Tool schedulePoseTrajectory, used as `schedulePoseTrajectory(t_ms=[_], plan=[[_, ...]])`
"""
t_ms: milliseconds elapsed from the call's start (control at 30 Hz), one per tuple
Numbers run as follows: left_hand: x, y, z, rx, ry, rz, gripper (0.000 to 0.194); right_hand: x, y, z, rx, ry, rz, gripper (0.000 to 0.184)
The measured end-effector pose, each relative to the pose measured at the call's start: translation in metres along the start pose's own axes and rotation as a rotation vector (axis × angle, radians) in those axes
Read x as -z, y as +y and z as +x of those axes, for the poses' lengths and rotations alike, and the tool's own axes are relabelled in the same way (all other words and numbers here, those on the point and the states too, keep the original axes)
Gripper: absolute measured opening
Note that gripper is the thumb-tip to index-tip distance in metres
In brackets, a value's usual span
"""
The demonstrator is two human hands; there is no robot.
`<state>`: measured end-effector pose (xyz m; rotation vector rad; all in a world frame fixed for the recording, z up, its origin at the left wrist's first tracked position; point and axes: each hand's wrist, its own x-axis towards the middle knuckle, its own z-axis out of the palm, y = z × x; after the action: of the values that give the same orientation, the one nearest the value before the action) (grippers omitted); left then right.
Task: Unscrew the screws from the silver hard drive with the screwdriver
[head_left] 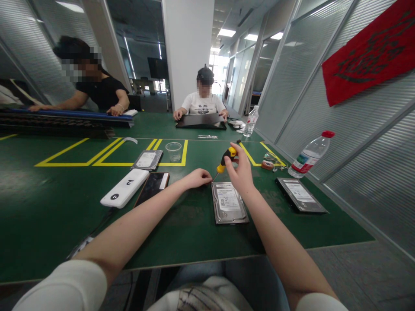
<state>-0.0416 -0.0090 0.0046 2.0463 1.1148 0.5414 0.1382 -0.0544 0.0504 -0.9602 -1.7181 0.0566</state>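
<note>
A silver hard drive with a white label lies flat on the green table in front of me. My right hand is wrapped round the handle of a yellow and black screwdriver, which is tilted above the drive's far left corner. Its thin shaft points down to that corner. Close by the tip, my left hand has its fingers pinched together; what they hold, if anything, is too small to make out.
On the left are another hard drive, a white power bank, a phone and a clear plastic cup. Rightward lie a third hard drive, a water bottle and a tape roll. Two people sit across the table.
</note>
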Motion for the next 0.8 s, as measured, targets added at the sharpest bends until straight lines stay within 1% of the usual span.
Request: schedulePoseTrajectory(t_ms=[233, 633, 800], plan=[[0.0036, 0.0033, -0.0025, 0.0, -0.006, -0.016, 0.021, -0.0009, 0.0009, -0.0003, 0.007, 0.001, 0.007, 0.041], [0.004, 0.0044, -0.0041, -0.005, -0.006, -0.034, 0.022, -0.0006, -0.0006, 0.0002, 0.006, -0.011, 0.005, 0.041], [0.0043, 0.0035, -0.0039, -0.011, -0.005, -0.041, 0.022, 0.0005, -0.0025, 0.0012, 0.017, -0.038, 0.006, 0.039]])
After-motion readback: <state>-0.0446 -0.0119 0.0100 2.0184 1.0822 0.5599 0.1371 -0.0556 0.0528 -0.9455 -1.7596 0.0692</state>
